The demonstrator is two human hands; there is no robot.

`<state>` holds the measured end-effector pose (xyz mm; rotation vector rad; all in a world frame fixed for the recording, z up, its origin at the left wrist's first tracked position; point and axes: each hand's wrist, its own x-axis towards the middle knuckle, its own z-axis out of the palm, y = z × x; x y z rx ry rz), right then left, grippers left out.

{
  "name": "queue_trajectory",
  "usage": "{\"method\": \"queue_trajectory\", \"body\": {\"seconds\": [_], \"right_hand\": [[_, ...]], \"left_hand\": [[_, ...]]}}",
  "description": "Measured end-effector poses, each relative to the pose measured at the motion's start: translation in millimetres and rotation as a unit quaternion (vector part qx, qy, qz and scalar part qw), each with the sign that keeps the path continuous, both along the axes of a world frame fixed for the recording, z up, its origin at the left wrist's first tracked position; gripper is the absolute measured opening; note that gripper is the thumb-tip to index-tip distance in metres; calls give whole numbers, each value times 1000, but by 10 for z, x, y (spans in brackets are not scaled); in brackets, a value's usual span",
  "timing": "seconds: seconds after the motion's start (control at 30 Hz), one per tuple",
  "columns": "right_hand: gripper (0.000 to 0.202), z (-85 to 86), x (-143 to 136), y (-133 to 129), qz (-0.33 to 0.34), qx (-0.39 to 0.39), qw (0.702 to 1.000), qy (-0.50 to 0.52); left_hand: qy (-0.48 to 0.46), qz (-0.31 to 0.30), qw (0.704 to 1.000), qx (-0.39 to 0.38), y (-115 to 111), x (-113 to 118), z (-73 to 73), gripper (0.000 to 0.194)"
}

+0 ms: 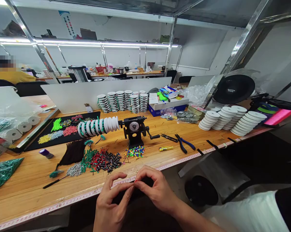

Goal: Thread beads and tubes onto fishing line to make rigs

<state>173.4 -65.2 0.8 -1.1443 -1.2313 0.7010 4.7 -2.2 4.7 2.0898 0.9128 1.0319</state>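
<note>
Both hands meet just off the table's front edge. My right hand (157, 190) pinches a tiny red piece (135, 181) between thumb and index finger. My left hand (113, 199) touches it there, its thumb and index fingertips pressed together; whatever they hold is too small to make out. Beyond them lie black parts (111, 162), red parts (100, 158), green parts (87, 158) and coloured beads (135, 151). A black hand-cranked winder (134, 129) stands behind the beads, with a row of white spools (99, 125) on its shaft.
Blue-handled pliers (184, 143), black tweezers (169, 138) and a yellow tool (166, 148) lie right of the winder. Stacked white spools (248, 124) stand at the right, more stacks (120, 100) at the back. A black mat (39, 133) bears coloured piles. A person (13, 75) sits far left.
</note>
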Motion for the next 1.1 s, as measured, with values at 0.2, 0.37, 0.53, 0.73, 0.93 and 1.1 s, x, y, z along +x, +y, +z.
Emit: {"method": "queue_trajectory", "body": {"seconds": [0.2, 0.37, 0.53, 0.73, 0.93, 1.1], "right_hand": [[11, 17, -12, -16, -8, -10, 1000, -18], [17, -31, -29, 27, -7, 5, 1000, -1], [25, -55, -57, 42, -17, 11, 1000, -13], [14, -51, -97, 62, -17, -21, 1000, 1], [19, -87, -125, 96, -6, -56, 998, 21], [22, -120, -138, 94, 19, -64, 998, 18]], "left_hand": [[-34, 8, 996, -78, 59, -10, -59, 15], [-32, 1, 994, -104, 52, -2, -75, 17], [-71, 16, 977, -199, 91, -16, -103, 32], [-72, 24, 971, -225, 109, -13, -93, 39], [-62, 37, 980, -187, 114, -30, -114, 39], [-74, 39, 975, -205, 137, -55, -138, 39]]}}
